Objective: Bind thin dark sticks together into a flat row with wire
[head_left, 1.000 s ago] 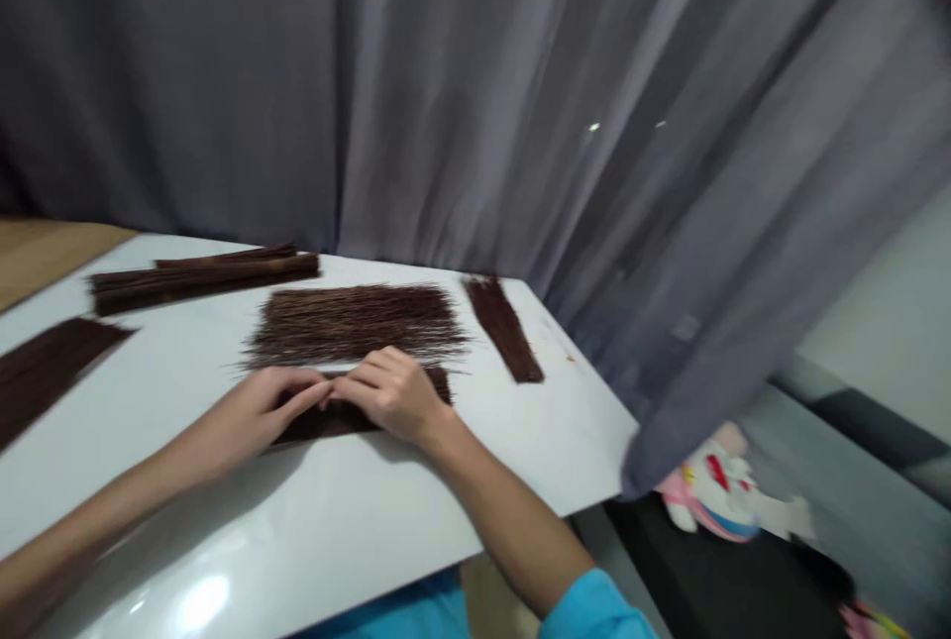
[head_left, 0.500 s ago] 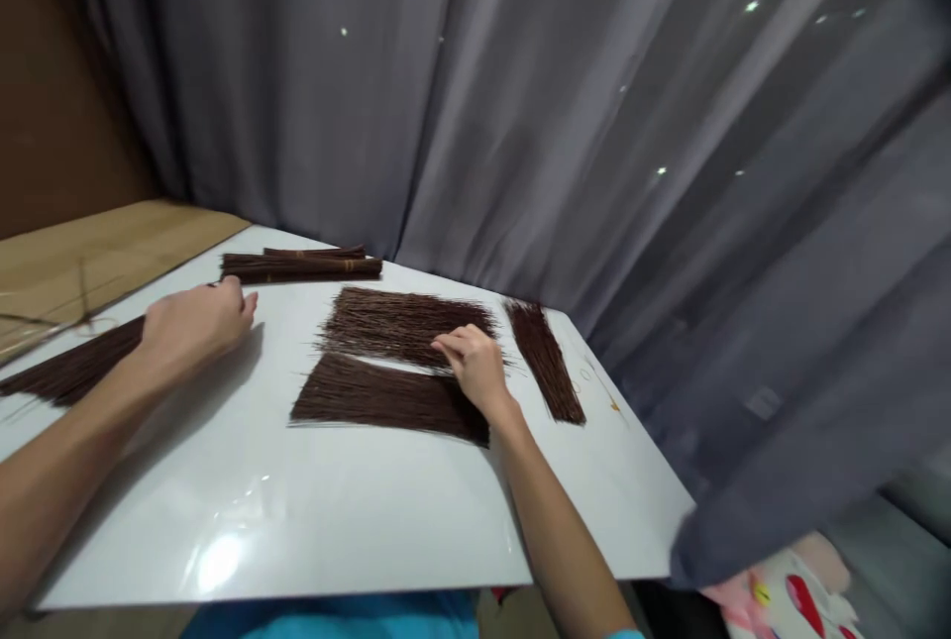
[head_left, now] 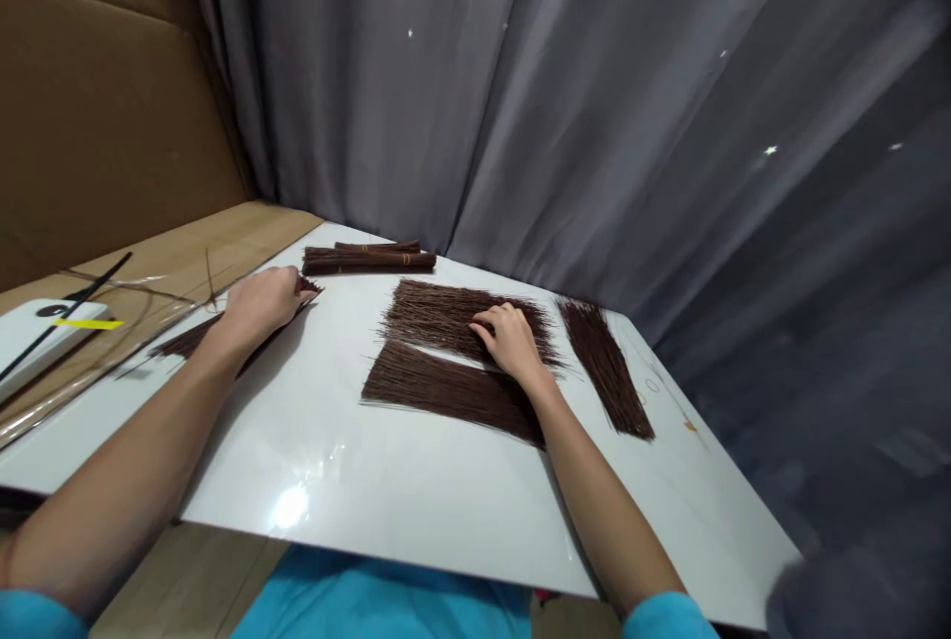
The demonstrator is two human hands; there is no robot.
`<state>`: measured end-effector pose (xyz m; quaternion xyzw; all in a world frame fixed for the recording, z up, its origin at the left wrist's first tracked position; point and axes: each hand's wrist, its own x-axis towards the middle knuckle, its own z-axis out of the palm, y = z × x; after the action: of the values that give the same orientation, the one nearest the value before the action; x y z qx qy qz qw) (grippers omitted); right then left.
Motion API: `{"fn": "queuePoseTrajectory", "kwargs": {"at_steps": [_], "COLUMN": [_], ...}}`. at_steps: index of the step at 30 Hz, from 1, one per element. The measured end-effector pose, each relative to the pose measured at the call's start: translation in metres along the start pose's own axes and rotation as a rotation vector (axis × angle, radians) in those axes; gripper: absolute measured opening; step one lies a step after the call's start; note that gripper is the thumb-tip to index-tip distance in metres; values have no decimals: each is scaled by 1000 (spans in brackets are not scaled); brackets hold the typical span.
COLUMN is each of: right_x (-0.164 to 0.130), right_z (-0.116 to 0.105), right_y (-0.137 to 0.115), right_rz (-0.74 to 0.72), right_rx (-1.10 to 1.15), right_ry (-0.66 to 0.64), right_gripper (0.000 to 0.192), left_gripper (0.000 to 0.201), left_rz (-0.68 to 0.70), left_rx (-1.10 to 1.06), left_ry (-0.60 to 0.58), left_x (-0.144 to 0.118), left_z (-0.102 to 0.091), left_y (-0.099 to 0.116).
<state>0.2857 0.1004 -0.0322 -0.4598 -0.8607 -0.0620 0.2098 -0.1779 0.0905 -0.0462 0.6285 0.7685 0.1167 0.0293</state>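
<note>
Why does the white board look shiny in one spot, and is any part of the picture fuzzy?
Head view: a lamp overhead throws a bright glare patch on the glossy white board, near its front edge; the left hand and its forearm cast a soft shadow on the board; the curtain smears at the right edge and corner, while the stick piles in the middle stay fairly sharp; straight edges bow slightly, a wide lens.

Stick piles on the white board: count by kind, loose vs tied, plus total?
Loose flat spreads: 4 (under left hand at; under right hand at; near one; right strip)
Tied bundles: 2, lying together ()
Total: 6
</note>
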Motion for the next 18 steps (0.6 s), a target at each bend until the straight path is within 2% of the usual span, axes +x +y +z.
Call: {"fn": "queuePoseTrajectory", "kwargs": {"at_steps": [4,7,12,16,18], "right_x": [-16,-35,-60,-63,-62], "right_z": [-16,-24,-21,-18,-19], "right_y": [-9,-18,-28,-31,-32], "right_rz": [-24,-105,-162,-167,-167], "right_rx": [10,72,111,81,63], "right_ry": [34,-33,-184,-197,-185], "right_gripper": [27,25,21,23,25], "left_gripper": [58,59,62,58,57], "left_rz": [-21,-35,-55,-39,44], "left_rx": [32,57,63,20,-55], "left_ry": [-33,-51,-59,-46,-63], "left_x": [0,0,3,3,2], "left_z": [3,4,5,3,1], "left_y": [-6,-8,-7,-10,-12]}}
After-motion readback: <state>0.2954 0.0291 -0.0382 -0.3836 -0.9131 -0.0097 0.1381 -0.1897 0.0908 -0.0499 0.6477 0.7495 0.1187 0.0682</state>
